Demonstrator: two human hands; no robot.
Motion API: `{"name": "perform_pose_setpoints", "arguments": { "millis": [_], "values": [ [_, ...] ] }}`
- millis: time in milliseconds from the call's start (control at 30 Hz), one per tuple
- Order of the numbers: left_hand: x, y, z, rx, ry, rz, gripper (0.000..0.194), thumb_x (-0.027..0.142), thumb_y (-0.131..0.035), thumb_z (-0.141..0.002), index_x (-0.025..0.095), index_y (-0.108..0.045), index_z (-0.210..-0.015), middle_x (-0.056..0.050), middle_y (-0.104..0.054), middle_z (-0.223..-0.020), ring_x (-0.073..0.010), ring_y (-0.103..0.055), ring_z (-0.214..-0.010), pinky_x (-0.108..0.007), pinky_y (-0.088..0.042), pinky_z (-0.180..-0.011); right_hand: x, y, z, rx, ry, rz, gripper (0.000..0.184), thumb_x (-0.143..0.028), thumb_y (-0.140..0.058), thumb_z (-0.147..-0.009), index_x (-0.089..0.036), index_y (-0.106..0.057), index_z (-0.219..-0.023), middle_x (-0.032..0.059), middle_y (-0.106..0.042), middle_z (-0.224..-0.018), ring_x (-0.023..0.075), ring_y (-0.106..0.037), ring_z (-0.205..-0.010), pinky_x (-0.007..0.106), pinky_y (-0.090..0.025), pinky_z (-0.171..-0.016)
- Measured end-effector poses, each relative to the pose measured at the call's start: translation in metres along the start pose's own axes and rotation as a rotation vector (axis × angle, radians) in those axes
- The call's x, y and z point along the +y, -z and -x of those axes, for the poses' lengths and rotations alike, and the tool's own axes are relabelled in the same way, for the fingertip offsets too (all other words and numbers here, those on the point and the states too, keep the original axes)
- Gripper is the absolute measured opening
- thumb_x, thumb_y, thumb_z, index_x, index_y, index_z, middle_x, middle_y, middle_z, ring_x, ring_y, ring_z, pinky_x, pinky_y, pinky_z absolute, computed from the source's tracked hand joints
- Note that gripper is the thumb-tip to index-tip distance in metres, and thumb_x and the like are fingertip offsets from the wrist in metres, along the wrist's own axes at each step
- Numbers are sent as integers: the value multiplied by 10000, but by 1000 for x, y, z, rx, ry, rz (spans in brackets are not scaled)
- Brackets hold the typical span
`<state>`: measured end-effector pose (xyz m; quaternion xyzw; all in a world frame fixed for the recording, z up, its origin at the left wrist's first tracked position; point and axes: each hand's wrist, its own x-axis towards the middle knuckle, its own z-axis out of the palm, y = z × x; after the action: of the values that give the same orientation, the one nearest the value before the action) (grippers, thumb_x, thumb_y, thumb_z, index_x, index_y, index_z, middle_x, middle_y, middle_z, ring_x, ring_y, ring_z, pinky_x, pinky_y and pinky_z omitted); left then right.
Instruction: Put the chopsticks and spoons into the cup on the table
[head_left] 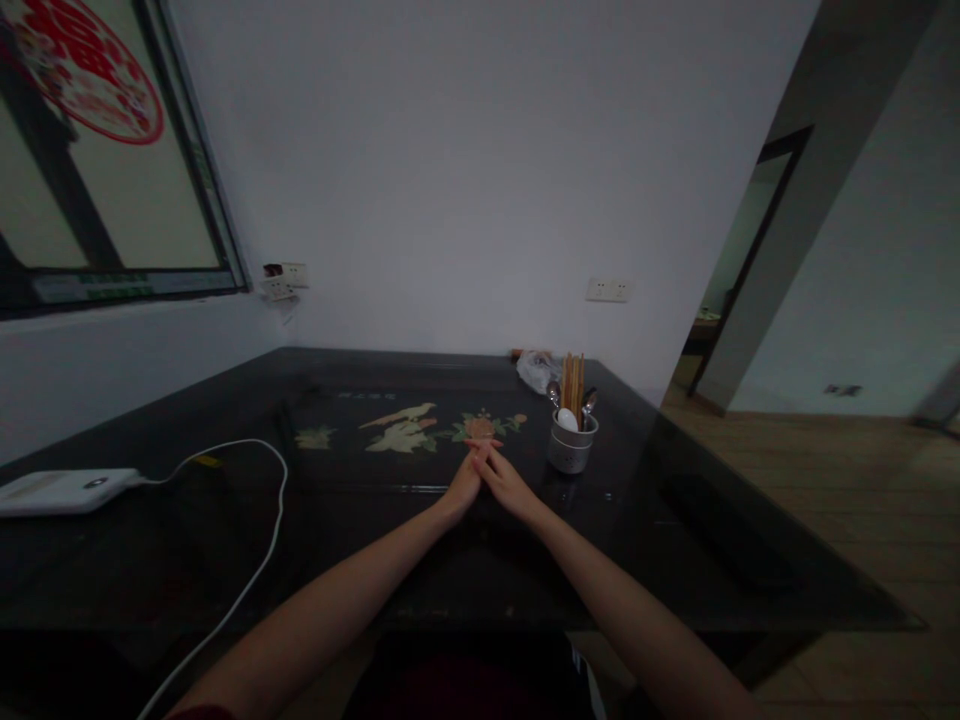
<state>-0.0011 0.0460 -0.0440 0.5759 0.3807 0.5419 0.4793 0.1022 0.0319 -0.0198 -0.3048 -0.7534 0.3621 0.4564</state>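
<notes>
My left hand (pixel 463 487) and my right hand (pixel 507 484) meet over the middle of the dark tabletop (pixel 330 560). Their fingers cross one another, look mostly stretched out and hold no object; some are hidden behind the others. Just beyond the fingertips lies a painted pink flower (pixel 480 428) on the table surface. To the right of my right hand, and apart from it, stands a grey utensil holder (pixel 570 452). It contains wooden chopsticks (pixel 572 385), a white spoon (pixel 567 420) and metal spoons (pixel 553 392).
A crumpled clear plastic bag (pixel 537 370) lies near the wall behind the holder. At the left sits a white power bank-like device (pixel 67 492), its white cable (pixel 279 510) looping toward me over the front edge. A dark flat object (pixel 724 530) rests at the right.
</notes>
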Motion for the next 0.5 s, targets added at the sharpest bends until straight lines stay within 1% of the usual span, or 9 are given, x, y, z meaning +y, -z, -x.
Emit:
{"name": "perform_pose_setpoints", "arguments": {
  "millis": [167, 333, 500],
  "values": [
    [4, -1, 2, 24, -35, -65, 446, 519, -375, -856, 155, -582, -1009, -84, -616, -1006, -231, -541, -1016, -390, -374, -977, 1, 0, 0, -8, 4, -14, 515, -546, -424, -875, -215, -524, -1258, 94, -555, -1261, 228, -510, -1173, 404, -315, -1067],
    [6, -1, 3, 23, -7, -47, 439, 501, -366, -864, 152, -574, -1031, -81, -619, -976, -228, -553, -985, -382, -401, -944, 1, 0, 1, -13, -13, -23, 501, -537, -431, -876, -230, -519, -1262, 89, -554, -1262, 230, -504, -1184, 405, -319, -1063],
    [3, -1, 0, 10, -8, -36, 455, 520, -372, -857, 147, -575, -1019, -77, -612, -938, -226, -557, -952, -379, -423, -909, 1, 0, 1, -12, -14, -16, 497, -528, -429, -881, -222, -513, -1264, 91, -546, -1271, 227, -501, -1187, 404, -314, -1066]
  ]
}}
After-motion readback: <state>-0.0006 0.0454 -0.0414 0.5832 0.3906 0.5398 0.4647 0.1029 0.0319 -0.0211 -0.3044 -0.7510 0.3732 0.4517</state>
